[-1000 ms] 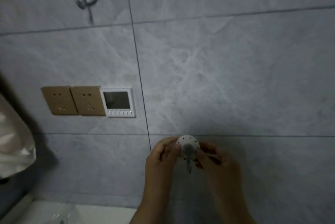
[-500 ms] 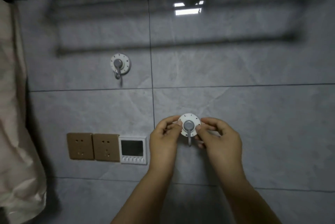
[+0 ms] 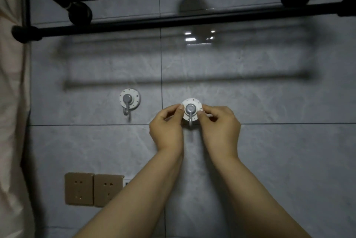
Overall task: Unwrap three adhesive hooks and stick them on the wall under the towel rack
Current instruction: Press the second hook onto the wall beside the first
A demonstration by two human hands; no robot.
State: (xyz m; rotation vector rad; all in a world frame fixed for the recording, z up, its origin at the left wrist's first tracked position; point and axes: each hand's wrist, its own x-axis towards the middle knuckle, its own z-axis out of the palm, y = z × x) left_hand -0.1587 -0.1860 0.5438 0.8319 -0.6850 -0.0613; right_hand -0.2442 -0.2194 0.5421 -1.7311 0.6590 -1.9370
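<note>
A round white adhesive hook [image 3: 191, 110] with a grey metal hook in its middle is held flat against the grey tiled wall, just right of a vertical grout line. My left hand [image 3: 167, 129] pinches its left edge and my right hand [image 3: 219, 128] pinches its right edge. A second identical hook [image 3: 129, 99] is stuck on the wall to the left, at about the same height. The black towel rack [image 3: 158, 24] runs across the top of the view, above both hooks.
Two brown wall sockets [image 3: 93, 189] sit low on the left, partly behind my left forearm. A pale towel or curtain [image 3: 11, 122] hangs along the left edge. A horizontal grout line [image 3: 289, 123] passes just below the hooks.
My hands have carried the hook upward along the wall, from near the sockets to level with the stuck hook. The view has tilted up and the towel rack has come into sight.
</note>
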